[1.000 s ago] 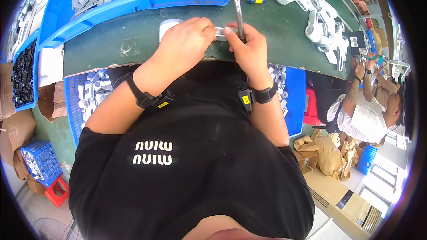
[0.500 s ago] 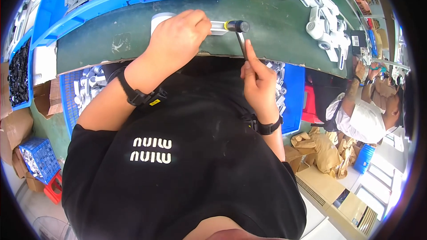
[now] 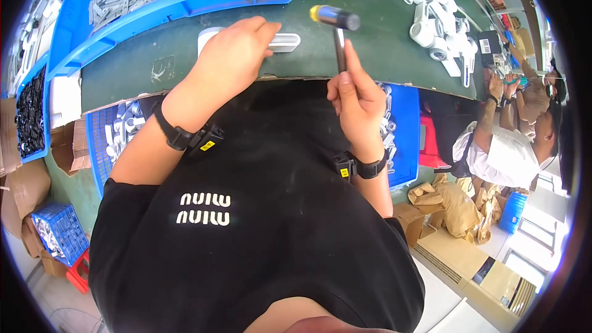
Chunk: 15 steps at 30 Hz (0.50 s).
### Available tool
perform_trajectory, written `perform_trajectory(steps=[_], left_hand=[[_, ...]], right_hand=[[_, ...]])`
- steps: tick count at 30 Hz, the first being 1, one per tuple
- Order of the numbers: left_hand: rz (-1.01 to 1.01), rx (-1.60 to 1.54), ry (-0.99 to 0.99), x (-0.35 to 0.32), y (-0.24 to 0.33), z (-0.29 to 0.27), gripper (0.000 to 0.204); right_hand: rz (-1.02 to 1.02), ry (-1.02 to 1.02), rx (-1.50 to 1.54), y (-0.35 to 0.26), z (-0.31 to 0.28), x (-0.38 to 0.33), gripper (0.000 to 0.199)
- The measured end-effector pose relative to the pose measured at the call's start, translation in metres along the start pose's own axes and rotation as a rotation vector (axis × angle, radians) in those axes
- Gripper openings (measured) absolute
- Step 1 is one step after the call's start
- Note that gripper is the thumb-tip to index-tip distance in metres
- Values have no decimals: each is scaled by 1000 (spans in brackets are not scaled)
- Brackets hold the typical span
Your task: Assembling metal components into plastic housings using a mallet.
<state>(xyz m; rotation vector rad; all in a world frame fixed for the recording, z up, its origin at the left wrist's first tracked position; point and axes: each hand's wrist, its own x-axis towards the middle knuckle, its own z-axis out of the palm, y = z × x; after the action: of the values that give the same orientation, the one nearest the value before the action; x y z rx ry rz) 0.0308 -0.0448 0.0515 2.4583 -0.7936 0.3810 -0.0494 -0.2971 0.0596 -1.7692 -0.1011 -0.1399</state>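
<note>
Hammer (image 3: 337, 18) in right hand (image 3: 359, 106), now clear of white part (image 3: 286, 43)

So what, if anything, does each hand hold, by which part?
Right hand: the hammer, by its handle. Left hand: across the white part; grip is hidden.
</note>
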Motion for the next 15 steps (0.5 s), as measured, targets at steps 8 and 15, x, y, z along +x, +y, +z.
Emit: perform_trajectory(steps=[8, 15], left_hand=[[400, 33, -26, -2, 28, -23, 30], [-24, -120, 90, -15, 4, -12, 14]], right_hand=[[-50, 6, -41, 19, 0, -7, 51], [-63, -59, -100, 13, -1, 2, 51]])
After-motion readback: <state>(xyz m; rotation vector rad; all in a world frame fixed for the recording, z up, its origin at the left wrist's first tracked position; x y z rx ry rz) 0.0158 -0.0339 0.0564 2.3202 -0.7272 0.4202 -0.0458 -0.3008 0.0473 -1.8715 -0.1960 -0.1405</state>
